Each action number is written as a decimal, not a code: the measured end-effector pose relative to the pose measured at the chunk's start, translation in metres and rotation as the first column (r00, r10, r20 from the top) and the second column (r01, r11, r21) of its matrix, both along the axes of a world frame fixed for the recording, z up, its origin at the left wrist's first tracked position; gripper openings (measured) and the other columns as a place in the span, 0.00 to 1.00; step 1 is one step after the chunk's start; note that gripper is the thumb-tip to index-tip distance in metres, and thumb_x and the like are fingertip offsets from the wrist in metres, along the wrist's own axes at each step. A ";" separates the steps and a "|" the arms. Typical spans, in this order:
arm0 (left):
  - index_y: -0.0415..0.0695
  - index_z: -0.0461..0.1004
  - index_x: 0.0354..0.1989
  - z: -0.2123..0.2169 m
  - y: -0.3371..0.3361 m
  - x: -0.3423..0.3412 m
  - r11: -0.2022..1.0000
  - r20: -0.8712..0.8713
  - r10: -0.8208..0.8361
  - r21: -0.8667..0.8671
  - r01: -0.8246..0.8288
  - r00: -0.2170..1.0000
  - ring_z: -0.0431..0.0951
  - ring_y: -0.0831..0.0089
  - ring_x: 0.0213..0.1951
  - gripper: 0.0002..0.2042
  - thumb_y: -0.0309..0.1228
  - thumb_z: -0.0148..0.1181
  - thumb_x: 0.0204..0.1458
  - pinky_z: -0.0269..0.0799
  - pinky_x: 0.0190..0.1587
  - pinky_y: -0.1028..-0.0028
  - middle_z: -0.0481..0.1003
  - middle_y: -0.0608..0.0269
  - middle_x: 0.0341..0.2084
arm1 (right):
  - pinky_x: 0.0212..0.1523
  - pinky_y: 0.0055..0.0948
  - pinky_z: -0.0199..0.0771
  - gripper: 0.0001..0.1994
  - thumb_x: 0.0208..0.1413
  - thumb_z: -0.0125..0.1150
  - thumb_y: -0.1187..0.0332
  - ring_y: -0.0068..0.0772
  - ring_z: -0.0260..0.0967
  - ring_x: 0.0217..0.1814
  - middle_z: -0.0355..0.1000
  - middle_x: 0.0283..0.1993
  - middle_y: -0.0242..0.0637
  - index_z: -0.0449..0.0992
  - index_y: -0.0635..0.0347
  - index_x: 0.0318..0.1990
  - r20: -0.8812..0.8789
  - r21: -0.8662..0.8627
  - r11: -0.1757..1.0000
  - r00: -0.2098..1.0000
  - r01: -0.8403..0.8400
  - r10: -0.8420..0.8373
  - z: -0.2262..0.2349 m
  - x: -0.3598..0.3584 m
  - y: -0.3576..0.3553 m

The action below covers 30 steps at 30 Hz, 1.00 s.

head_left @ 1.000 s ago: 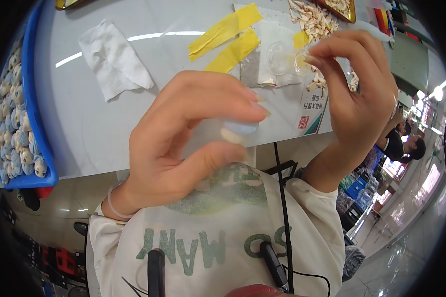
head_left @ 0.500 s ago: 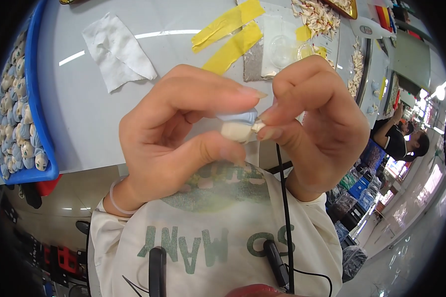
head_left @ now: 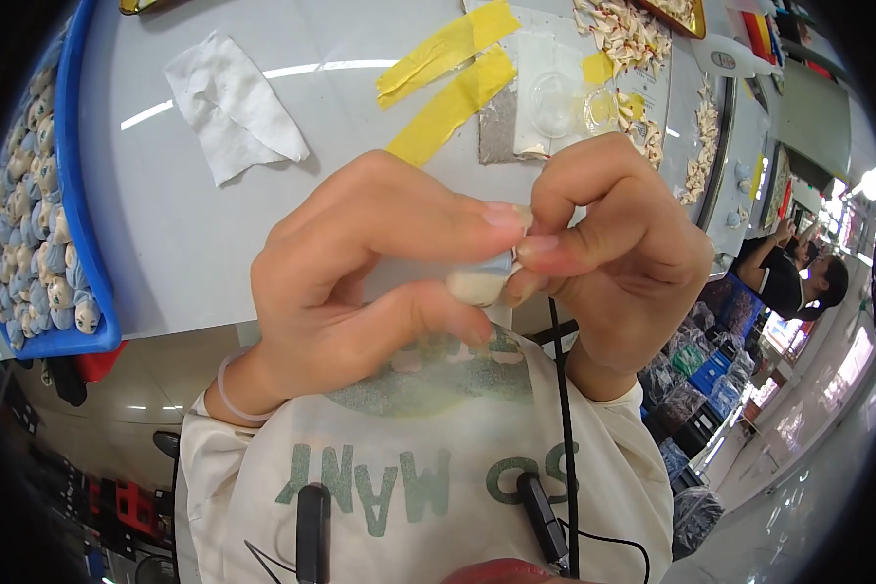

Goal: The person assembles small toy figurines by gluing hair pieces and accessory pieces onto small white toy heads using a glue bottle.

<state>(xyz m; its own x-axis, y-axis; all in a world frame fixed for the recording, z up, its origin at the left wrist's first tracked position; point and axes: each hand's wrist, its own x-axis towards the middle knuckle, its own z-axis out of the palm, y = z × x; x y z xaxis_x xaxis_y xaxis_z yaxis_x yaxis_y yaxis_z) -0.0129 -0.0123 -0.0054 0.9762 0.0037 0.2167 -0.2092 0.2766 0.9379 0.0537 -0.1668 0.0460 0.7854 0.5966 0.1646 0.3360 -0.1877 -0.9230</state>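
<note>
Left hand [head_left: 321, 263] and right hand [head_left: 638, 258] meet on one small figure [head_left: 477, 285]

The figure, pale blue above and cream below, is in the air nearer the wearer than the cloth [head_left: 232, 109] and to the right of it. The left hand clamps it between thumb and fingers; the right hand's thumb and fingertips are pinched on the end farther from the cloth.

Judging by this moment, the figure is midway through its handling: it is off the table [head_left: 165, 243] and both hands are busy with it. To the left of the cloth, a blue tray [head_left: 86, 234] is heaped with blue-and-cream figures [head_left: 41, 258] of a like kind, which may be finished or may be waiting; I cannot tell. Right of the cloth, past two yellow strips of tape [head_left: 453, 105], come clear round cups [head_left: 553, 103], then a pile of small pale parts [head_left: 621, 37] with reddish bits. By the look of that pile, plenty remains unused.

Much of the held figure is covered by fingers, so its right-hand end and any join there are hidden. Whether the right fingertips also pinch a small part is impossible to say. The cups' contents are unclear. The tray, left of the cloth, runs into the dark rim of the view, and the pile is partly cut off at the top.
</note>
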 end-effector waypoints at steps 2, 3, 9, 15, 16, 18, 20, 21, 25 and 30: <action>0.37 0.70 0.34 -0.001 -0.003 -0.001 0.995 -0.033 0.024 -0.095 -0.027 0.999 0.71 0.70 0.35 0.17 0.32 0.65 0.37 0.66 0.38 0.77 0.70 0.54 0.30 | 0.25 0.18 0.57 0.09 0.29 0.64 0.80 0.25 0.59 0.26 0.63 0.24 0.38 0.69 0.64 0.20 0.042 0.027 1.000 0.999 0.002 -0.004 -0.003 0.000 0.002; 0.37 0.70 0.34 -0.003 -0.005 -0.002 0.979 -0.070 0.046 -0.197 -0.059 0.996 0.71 0.70 0.35 0.17 0.33 0.64 0.37 0.66 0.38 0.77 0.70 0.55 0.30 | 0.26 0.18 0.57 0.10 0.29 0.66 0.78 0.25 0.59 0.26 0.63 0.24 0.37 0.69 0.64 0.20 0.082 0.047 0.999 0.997 0.003 -0.007 -0.003 0.000 0.004; 0.38 0.70 0.34 -0.005 -0.005 -0.001 0.986 0.025 0.056 -0.162 -0.051 0.998 0.70 0.71 0.32 0.15 0.32 0.64 0.38 0.65 0.35 0.76 0.70 0.55 0.29 | 0.26 0.19 0.57 0.11 0.28 0.68 0.75 0.25 0.59 0.25 0.64 0.24 0.35 0.70 0.62 0.21 -0.022 0.086 0.995 0.999 0.040 -0.038 -0.003 -0.001 0.004; 0.35 0.73 0.32 -0.005 -0.008 -0.002 0.980 0.021 0.051 -0.194 -0.046 0.998 0.72 0.71 0.30 0.17 0.26 0.67 0.30 0.66 0.32 0.76 0.73 0.54 0.29 | 0.26 0.20 0.58 0.09 0.26 0.66 0.77 0.27 0.60 0.25 0.66 0.21 0.34 0.71 0.61 0.18 0.115 0.022 0.999 0.993 -0.024 0.021 0.004 0.003 -0.001; 0.35 0.73 0.32 -0.004 -0.008 -0.002 0.980 0.029 0.040 -0.197 -0.034 0.999 0.72 0.71 0.30 0.17 0.26 0.67 0.30 0.66 0.32 0.76 0.73 0.54 0.29 | 0.26 0.20 0.58 0.09 0.26 0.66 0.77 0.27 0.60 0.25 0.66 0.21 0.34 0.71 0.61 0.18 0.123 0.019 1.000 0.992 -0.013 0.011 0.005 0.003 -0.002; 0.36 0.73 0.33 -0.001 -0.009 -0.001 0.990 0.020 0.060 -0.129 -0.057 0.998 0.71 0.70 0.30 0.17 0.27 0.66 0.31 0.65 0.33 0.75 0.73 0.55 0.29 | 0.26 0.21 0.59 0.07 0.26 0.65 0.79 0.27 0.61 0.25 0.66 0.21 0.35 0.72 0.61 0.16 0.069 -0.010 1.000 0.998 0.012 -0.011 0.009 0.002 -0.003; 0.38 0.73 0.33 0.002 -0.011 0.000 0.994 0.072 0.095 -0.055 -0.091 0.993 0.70 0.70 0.30 0.16 0.27 0.66 0.31 0.65 0.33 0.75 0.73 0.56 0.30 | 0.28 0.21 0.61 0.09 0.27 0.64 0.79 0.27 0.63 0.27 0.66 0.22 0.33 0.71 0.60 0.20 0.016 -0.003 1.000 1.000 -0.005 0.005 0.005 0.005 -0.008; 0.39 0.73 0.33 0.003 -0.012 0.001 0.988 0.114 0.148 0.023 -0.152 0.982 0.69 0.69 0.30 0.16 0.27 0.66 0.32 0.64 0.33 0.75 0.73 0.57 0.30 | 0.29 0.20 0.64 0.11 0.27 0.63 0.79 0.27 0.65 0.29 0.67 0.23 0.32 0.71 0.58 0.24 -0.054 0.014 0.999 0.998 -0.041 0.042 0.004 0.006 -0.010; 0.48 0.72 0.33 0.008 -0.014 0.002 0.873 0.344 0.132 0.404 -0.274 0.930 0.67 0.65 0.33 0.16 0.31 0.65 0.32 0.64 0.35 0.74 0.72 0.60 0.33 | 0.38 0.22 0.66 0.20 0.38 0.63 0.74 0.23 0.66 0.34 0.67 0.34 0.34 0.63 0.60 0.41 -0.595 0.218 0.974 0.800 0.069 0.077 0.008 -0.007 -0.015; 0.50 0.71 0.33 0.019 -0.010 -0.003 0.709 0.421 0.146 0.587 -0.391 0.895 0.67 0.59 0.39 0.14 0.31 0.65 0.34 0.64 0.41 0.68 0.69 0.58 0.37 | 0.38 0.20 0.66 0.15 0.39 0.59 0.76 0.22 0.66 0.37 0.67 0.36 0.34 0.67 0.61 0.39 -0.274 -0.035 0.991 0.952 0.132 -0.136 0.016 0.003 -0.062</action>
